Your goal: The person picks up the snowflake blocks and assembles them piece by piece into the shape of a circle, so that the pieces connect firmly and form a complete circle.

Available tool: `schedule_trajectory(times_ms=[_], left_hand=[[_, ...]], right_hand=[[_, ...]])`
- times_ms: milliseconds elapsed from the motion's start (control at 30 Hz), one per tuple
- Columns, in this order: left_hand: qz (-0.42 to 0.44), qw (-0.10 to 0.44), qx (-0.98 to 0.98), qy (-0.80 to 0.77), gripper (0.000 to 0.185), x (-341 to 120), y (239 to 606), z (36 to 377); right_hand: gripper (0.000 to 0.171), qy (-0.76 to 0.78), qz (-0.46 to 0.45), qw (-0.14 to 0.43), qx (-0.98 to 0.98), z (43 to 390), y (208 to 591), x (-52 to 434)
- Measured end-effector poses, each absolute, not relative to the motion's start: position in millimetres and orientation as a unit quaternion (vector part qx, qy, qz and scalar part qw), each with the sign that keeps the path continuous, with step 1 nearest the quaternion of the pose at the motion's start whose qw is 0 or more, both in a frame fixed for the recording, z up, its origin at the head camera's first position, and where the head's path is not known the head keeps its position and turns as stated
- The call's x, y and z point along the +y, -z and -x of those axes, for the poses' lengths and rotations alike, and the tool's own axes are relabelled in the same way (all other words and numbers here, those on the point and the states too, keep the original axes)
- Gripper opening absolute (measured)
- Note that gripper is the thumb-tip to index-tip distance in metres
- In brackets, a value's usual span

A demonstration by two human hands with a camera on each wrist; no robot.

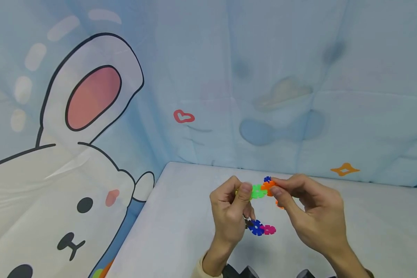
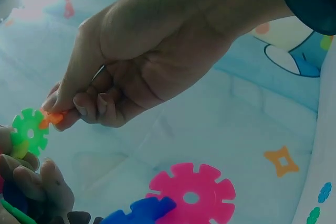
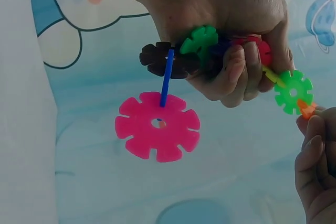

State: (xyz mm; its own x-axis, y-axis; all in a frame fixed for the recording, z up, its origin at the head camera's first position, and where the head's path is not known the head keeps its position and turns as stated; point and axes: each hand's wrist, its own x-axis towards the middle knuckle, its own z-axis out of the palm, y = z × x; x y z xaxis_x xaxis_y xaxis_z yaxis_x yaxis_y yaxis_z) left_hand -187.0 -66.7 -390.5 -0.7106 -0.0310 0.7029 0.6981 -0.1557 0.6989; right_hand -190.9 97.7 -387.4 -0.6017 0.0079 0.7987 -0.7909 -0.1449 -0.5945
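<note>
Chain of slotted plastic snowflake discs (image 1: 258, 210) held up in the air over the far half of the pale surface (image 1: 180, 216), nearer its left edge than its right. Green disc (image 1: 258, 191) at the top end, touching an orange disc (image 1: 268, 186). Left hand (image 1: 231, 210) curled round the middle of the chain, with a dark disc (image 3: 157, 59), a blue disc (image 1: 256, 227) and a pink disc (image 1: 270, 229) hanging below the fist. Right hand (image 1: 304, 210) pinching that orange disc between thumb and fingertips, pressing its slot onto the green one. Behind the far edge, a light blue cloth (image 1: 281, 77) with a cartoon bunny (image 1: 69, 162).
</note>
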Motion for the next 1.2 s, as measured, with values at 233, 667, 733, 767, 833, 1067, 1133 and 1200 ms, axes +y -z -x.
schedule_trajectory(times_ms=[233,667,733,767,833,1067,1133,1200], left_hand=[[0.28,0.202,-0.648,0.679,0.033,-68,390,189],[0.174,-0.012,-0.652,0.738,0.035,-75,388,193],[0.164,-0.014,-0.646,0.745,0.035,-74,390,195],[0.158,-0.014,-0.642,0.75,0.034,-74,391,197],[0.147,-0.011,-0.635,0.759,0.034,-73,394,201],[0.101,-0.004,-0.595,0.797,0.032,-75,403,212],[0.098,-0.005,-0.577,0.811,0.031,-75,405,214],[0.098,-0.011,-0.558,0.824,0.031,-76,408,216]], right_hand=[[0.03,-0.646,-0.309,0.307,-0.627,192,388,99],[0.029,-0.578,-0.267,0.228,-0.737,197,388,101],[0.029,-0.559,-0.276,0.217,-0.751,202,391,104],[0.029,-0.549,-0.274,0.21,-0.761,205,392,107],[0.028,-0.528,-0.258,0.188,-0.787,211,396,114],[0.034,-0.402,-0.193,0.079,-0.891,248,428,145],[0.035,-0.366,-0.184,0.043,-0.911,259,444,150],[0.035,-0.336,-0.17,0.007,-0.926,268,461,151]])
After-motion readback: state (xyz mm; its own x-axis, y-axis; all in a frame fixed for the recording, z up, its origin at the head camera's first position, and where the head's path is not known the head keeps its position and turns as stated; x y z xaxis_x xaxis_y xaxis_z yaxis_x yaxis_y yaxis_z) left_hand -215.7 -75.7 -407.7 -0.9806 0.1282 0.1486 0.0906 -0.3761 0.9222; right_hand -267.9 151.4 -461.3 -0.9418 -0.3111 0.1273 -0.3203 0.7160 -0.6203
